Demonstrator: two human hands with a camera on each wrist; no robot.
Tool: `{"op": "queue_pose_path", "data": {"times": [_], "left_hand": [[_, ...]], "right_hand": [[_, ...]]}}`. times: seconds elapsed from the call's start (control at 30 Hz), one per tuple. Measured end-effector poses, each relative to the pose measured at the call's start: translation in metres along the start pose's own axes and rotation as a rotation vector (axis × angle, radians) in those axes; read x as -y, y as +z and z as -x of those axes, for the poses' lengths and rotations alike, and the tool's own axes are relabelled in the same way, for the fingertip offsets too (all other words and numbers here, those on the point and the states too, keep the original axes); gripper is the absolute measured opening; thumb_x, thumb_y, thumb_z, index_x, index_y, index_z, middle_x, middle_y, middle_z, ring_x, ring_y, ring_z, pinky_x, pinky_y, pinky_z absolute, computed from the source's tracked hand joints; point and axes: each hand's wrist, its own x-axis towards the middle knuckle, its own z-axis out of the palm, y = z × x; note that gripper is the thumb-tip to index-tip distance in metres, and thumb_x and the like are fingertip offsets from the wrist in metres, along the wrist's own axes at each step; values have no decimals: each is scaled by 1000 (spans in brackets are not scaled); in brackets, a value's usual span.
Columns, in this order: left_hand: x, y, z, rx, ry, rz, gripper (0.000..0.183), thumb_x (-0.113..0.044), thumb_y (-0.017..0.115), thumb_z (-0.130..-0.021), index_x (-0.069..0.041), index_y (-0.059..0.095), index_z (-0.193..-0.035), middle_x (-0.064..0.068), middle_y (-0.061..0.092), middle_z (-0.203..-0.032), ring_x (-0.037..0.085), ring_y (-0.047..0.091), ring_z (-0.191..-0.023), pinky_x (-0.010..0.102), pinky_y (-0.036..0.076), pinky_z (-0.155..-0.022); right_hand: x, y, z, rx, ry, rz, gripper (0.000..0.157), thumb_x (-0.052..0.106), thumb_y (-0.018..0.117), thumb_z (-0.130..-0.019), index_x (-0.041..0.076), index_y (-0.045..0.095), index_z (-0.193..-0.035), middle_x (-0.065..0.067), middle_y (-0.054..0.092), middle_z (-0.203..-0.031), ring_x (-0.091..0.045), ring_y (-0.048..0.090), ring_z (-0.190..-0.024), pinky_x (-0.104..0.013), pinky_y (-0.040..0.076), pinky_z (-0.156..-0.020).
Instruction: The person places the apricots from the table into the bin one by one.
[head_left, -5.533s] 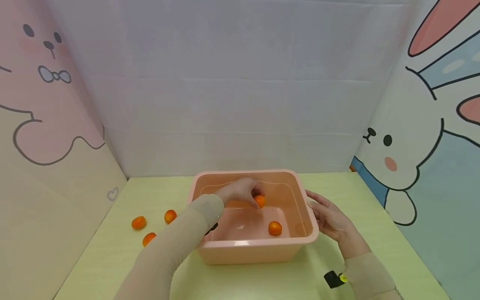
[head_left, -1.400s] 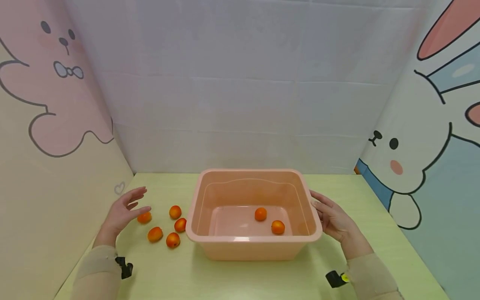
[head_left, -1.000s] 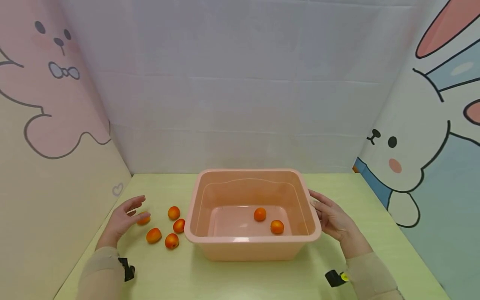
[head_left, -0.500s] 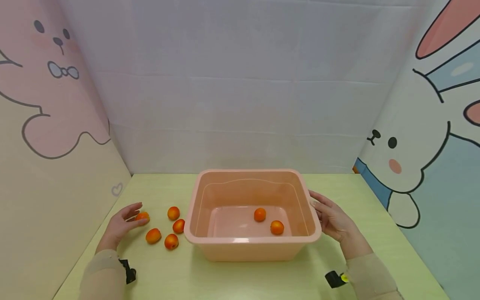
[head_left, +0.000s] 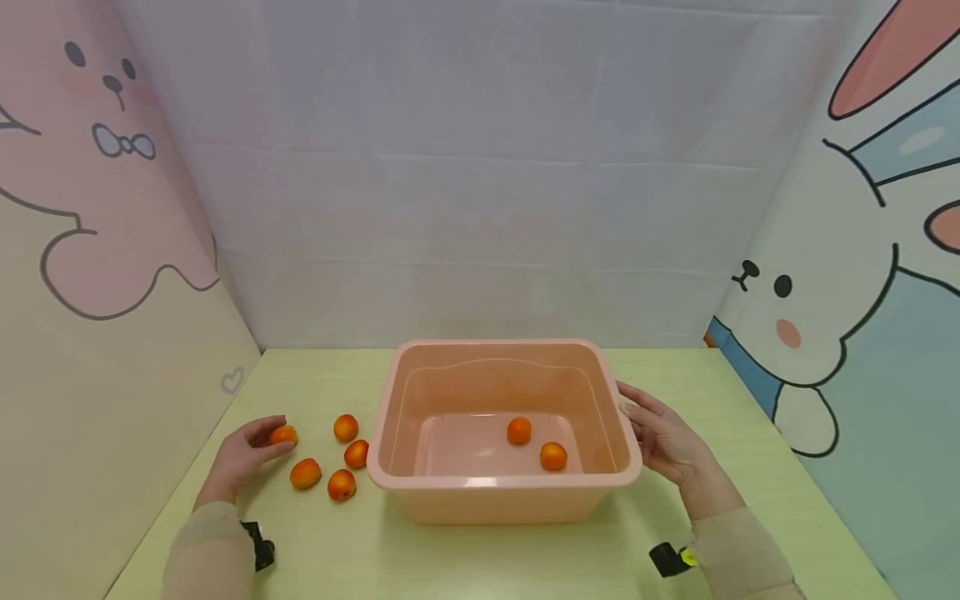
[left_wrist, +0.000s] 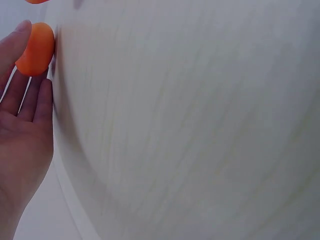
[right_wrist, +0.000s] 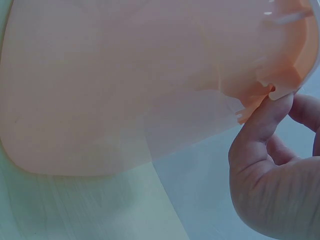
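My left hand (head_left: 242,457) is at the left of the table, thumb and fingers around a small, smooth orange fruit (head_left: 283,435) that sits at table level. In the left wrist view the thumb touches one side of this fruit (left_wrist: 38,50), and the fingers reach behind it, their tips partly hidden. A pink plastic basin (head_left: 504,500) stands at the middle with two orange fruits on its floor, one of them the nearer fruit (head_left: 553,456). My right hand (head_left: 663,437) holds the basin's right rim; its thumb (right_wrist: 262,120) presses under the edge, other fingertips hidden.
Several more orange fruits lie between the left hand and the basin, such as the nearest fruit (head_left: 342,485). The pale table (head_left: 480,567) is bounded by a white back wall (head_left: 480,250) and side walls with cartoon animals. Dark wrist cameras sit on both sleeves.
Earlier my left hand placed a fruit into the basin, then went back left. Over the last second it lowered and its thumb and fingers closed in around another fruit. My right hand stayed at the rim.
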Motion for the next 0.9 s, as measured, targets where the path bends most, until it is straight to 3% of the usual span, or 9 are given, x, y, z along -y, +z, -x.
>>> {"op": "queue_pose_path", "data": {"times": [0.1,0.33,0.47,0.63,0.73,0.9], "left_hand": [[1,0,-1,-6,15,-1,65,-22,77,-89,11,50,-137,30,53,-134,2,55,-99,6,42,-79],[0,0,0,-7,-15,-48,61,-24,76,-90,11,52,-135,30,55,-132,26,56,-108,7,42,-77],[1,-1,1,-6,-33,-73,61,-27,76,-89,10,55,-133,28,57,-129,22,55,-104,10,43,-77],[1,-5,2,-1,-42,-103,65,-34,77,-87,7,57,-133,25,59,-127,27,55,-106,19,45,-79],[-2,-10,4,-2,-39,-91,66,-33,78,-87,7,56,-134,25,58,-129,21,55,-105,17,44,-80],[-11,-17,8,-25,13,-56,61,-25,78,-87,10,56,-132,27,60,-127,1,55,-95,11,44,-77]], "right_hand": [[0,0,0,-13,2,3,35,9,43,-107,27,69,-122,-2,72,-109,-13,70,-92,-31,59,-78],[0,-1,-1,-42,19,11,34,10,45,-106,29,70,-121,0,72,-107,-12,70,-91,-31,58,-79],[-1,-1,-1,-48,21,14,33,11,46,-106,29,69,-120,0,72,-107,-12,70,-91,-31,58,-79],[0,-1,-1,-54,26,16,33,11,46,-106,30,70,-120,0,72,-107,-13,70,-91,-32,58,-80],[0,0,-1,-57,29,17,33,11,46,-106,30,70,-120,0,72,-107,-12,70,-90,-31,58,-79],[0,0,-1,-67,31,20,33,11,46,-106,30,70,-120,1,72,-106,-12,70,-89,-31,58,-79]]}}
